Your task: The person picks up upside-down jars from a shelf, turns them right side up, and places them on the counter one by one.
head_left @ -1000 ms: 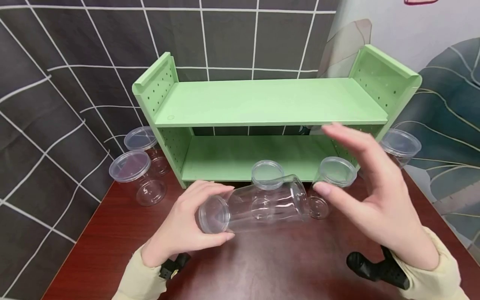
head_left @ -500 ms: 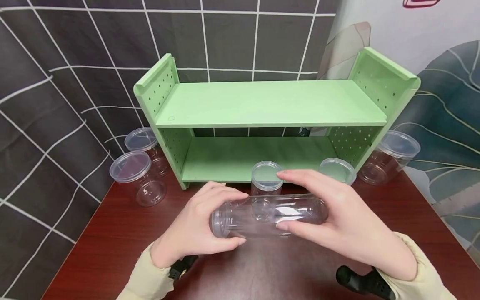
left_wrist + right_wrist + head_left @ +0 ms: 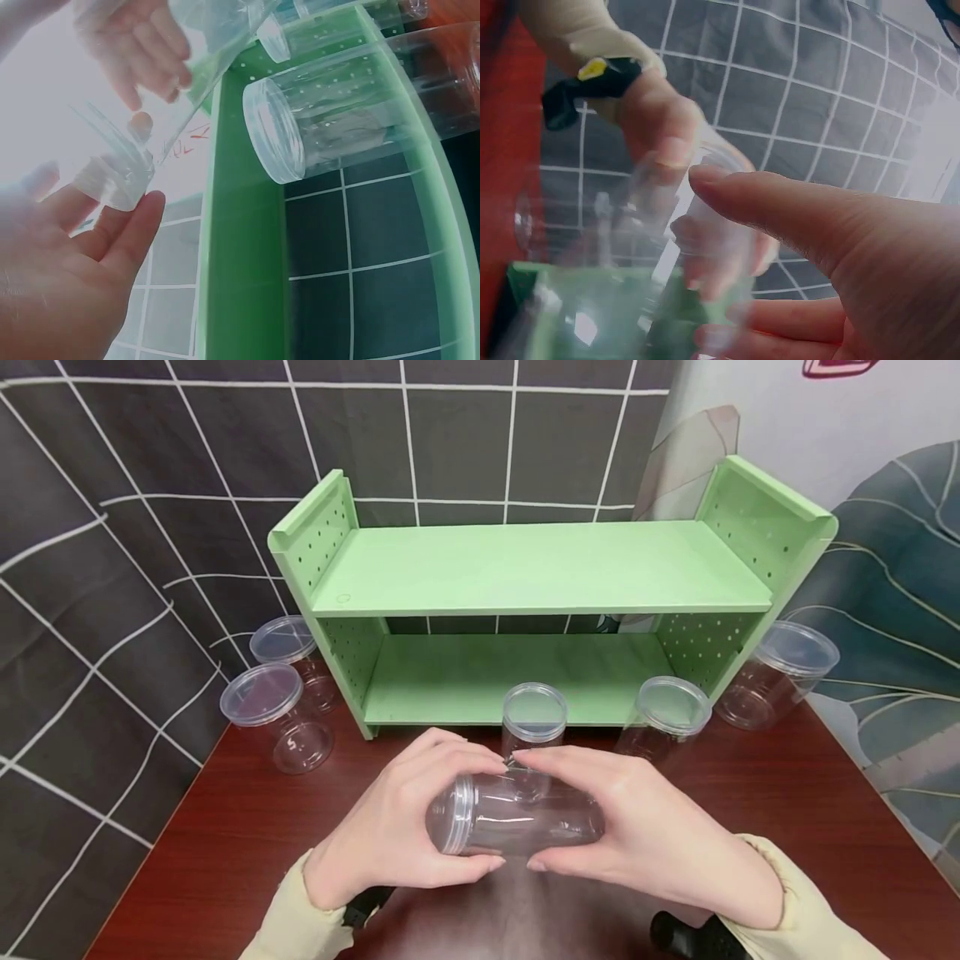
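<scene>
A clear plastic jar lies sideways between both hands, over the table. My left hand grips its capped left end, with the fingers above and the thumb below. My right hand holds the other end in a similar way, covering the base. In the left wrist view the left hand has its fingers against the lid. The right wrist view shows the right thumb along the blurred jar. Just beyond the held jar stands a lidded clear jar.
A green two-level shelf stands at the back of the dark red table. Another lidded jar is at its front right, and one more outside its right panel. Two jars stand at its left.
My right hand has come in from the right, taken hold of the jar's base end and slid leftward toward the left hand. The jar has levelled and lowered slightly.
</scene>
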Demonstrator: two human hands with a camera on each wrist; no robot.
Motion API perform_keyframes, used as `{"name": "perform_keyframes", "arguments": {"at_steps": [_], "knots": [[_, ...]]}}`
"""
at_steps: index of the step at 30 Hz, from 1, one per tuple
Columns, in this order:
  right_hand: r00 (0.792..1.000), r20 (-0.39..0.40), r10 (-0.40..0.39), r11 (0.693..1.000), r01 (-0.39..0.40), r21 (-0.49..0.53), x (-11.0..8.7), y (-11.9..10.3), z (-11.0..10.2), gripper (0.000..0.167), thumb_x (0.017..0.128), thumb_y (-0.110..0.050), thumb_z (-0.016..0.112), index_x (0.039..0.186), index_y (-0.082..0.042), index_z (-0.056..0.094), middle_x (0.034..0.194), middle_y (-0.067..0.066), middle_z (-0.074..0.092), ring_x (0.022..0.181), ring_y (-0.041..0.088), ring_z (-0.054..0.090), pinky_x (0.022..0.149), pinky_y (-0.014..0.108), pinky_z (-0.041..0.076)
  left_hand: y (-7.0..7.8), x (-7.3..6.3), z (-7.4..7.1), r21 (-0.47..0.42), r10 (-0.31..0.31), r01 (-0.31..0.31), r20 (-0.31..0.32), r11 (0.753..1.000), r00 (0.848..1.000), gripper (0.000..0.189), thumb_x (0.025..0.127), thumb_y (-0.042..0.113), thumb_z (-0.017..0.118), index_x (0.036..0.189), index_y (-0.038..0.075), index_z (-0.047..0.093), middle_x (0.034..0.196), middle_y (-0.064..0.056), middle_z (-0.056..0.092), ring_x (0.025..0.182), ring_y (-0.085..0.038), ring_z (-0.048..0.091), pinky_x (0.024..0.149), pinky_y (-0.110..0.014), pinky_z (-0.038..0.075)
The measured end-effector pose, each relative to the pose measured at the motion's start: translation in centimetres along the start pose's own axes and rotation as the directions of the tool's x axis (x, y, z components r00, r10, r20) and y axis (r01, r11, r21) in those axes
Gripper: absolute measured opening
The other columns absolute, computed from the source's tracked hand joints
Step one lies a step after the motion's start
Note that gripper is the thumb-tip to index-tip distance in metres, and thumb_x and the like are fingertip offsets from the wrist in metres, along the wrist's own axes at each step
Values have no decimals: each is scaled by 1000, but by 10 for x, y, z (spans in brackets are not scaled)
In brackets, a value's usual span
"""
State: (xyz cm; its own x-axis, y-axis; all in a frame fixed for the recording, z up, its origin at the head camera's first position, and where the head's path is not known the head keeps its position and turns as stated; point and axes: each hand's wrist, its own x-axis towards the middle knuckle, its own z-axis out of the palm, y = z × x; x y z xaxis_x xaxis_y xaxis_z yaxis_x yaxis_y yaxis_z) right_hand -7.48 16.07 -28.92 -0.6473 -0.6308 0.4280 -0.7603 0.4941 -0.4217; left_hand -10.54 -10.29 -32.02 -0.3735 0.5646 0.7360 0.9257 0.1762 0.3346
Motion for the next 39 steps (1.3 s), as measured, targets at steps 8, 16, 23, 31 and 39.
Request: {"name": "perform_keyframes", "arguments": {"at_steps": [8,16,23,31,39], "knots": [[1000,-1,-4,999,4,-44,2,5,16,85,69,-33,96,142,-12,58,130,-4,64,109,12,64,90,33,57,3,3,-1,-8,24,-24,-41,1000,999,73,60,27,97,120,5,62,119,-7,66,107,-21,59,96,-31,50],[1000,-27,16,1000,-16,-19,5,11,27,82,69,-37,94,140,-14,60,126,-7,64,106,8,63,89,31,56,3,4,-7,-27,64,-67,-100,997,993,87,60,35,100,128,-2,60,124,-13,64,113,-27,60,102,-36,48],[994,-55,99,991,-93,99,8,18,35,80,67,-37,96,136,-19,60,124,-12,63,103,5,63,86,30,56,-13,1,-28,74,44,-17,-373,997,927,88,82,59,79,123,-16,60,123,-25,64,118,-32,59,106,-40,45],[983,-107,146,966,-118,231,9,19,44,80,67,-29,96,135,-22,56,121,-14,63,100,9,65,85,33,57,-14,5,-56,-23,-245,327,-713,945,656,51,85,17,83,120,-14,64,116,-28,66,111,-24,62,98,-32,48],[975,-122,183,926,-129,355,11,18,58,80,68,-20,95,136,-22,52,120,-11,66,105,10,65,87,36,57,-74,-8,-82,-179,-436,486,-757,855,488,47,86,4,81,131,5,66,125,-8,68,113,-21,63,104,-34,47]]}}
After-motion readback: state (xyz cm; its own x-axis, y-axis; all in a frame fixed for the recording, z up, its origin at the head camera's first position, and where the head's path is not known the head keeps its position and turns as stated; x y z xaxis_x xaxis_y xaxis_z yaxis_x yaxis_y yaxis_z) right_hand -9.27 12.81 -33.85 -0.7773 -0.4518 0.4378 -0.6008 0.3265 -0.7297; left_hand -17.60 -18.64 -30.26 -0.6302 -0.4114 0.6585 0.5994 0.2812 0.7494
